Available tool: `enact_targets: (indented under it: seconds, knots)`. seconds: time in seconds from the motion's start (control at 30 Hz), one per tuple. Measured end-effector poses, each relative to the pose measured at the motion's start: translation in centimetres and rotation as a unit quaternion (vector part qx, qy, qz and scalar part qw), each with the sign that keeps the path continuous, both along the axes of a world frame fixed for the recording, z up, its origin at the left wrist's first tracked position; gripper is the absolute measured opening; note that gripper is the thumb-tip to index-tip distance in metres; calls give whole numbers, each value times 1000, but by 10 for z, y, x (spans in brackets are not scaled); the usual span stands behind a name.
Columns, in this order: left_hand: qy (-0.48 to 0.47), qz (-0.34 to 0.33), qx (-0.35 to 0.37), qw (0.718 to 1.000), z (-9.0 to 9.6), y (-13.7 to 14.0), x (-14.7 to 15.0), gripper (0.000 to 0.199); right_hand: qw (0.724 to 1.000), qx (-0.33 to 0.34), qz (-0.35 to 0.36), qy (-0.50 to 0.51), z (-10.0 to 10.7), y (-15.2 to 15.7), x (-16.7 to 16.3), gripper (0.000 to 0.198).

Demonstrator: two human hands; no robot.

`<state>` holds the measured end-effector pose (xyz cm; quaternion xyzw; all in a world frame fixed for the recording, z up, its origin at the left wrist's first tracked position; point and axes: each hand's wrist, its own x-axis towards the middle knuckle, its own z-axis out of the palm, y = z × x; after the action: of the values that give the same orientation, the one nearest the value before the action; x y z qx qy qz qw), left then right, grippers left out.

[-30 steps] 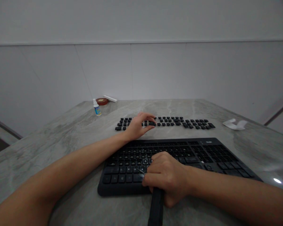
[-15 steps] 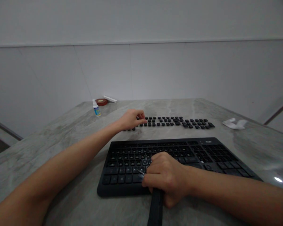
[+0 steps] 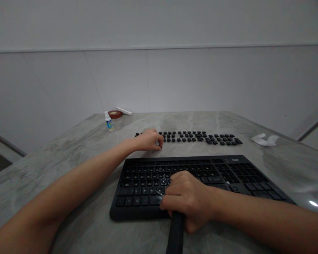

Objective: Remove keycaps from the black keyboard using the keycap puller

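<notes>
A black keyboard (image 3: 137, 213) lies on the table in front of me, many of its keys gone and the sockets bare; the bottom rows still carry some keys. Over its lower middle, my right hand (image 3: 187, 197) is closed around a black-handled tool (image 3: 175, 233). Thin metal tips (image 3: 159, 192) stick out on the left of that fist, above the keys. Beyond the keyboard, my left hand (image 3: 148, 140) is pinched at the table surface with a small dark keycap (image 3: 160, 146) at its fingertips. Rows of loose black keycaps (image 3: 185, 136) stretch rightward from it, some hidden behind the hand.
A small white spray bottle (image 3: 109, 121) stands at the back left, beside a reddish-brown case (image 3: 114, 114) and a white strip (image 3: 124, 111). Crumpled white tissue (image 3: 265, 139) lies on the right. A pale wall (image 3: 175, 81) closes off the far side.
My left hand has come slightly nearer and lower, its fingertips now at the table just in front of the keycap rows. My right hand and its tool have stayed in place.
</notes>
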<state>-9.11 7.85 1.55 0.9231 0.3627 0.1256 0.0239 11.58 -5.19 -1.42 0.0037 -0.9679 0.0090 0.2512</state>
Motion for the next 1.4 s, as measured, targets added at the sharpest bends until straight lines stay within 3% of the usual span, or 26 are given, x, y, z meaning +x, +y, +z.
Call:
enact_targets:
  seconds: [0.87, 1.1, 1.4]
  knots:
    - [29, -8, 7, 1000, 2, 5, -7, 13, 1000, 4, -2, -11, 0, 0, 0, 14]
    - [22, -17, -6, 1000, 9, 3, -9, 23, 1000, 5, 4, 2, 0, 1, 0, 14]
    - [3, 1, 19, 1000, 18, 5, -12, 12, 1000, 13, -6, -18, 0, 0, 0, 13]
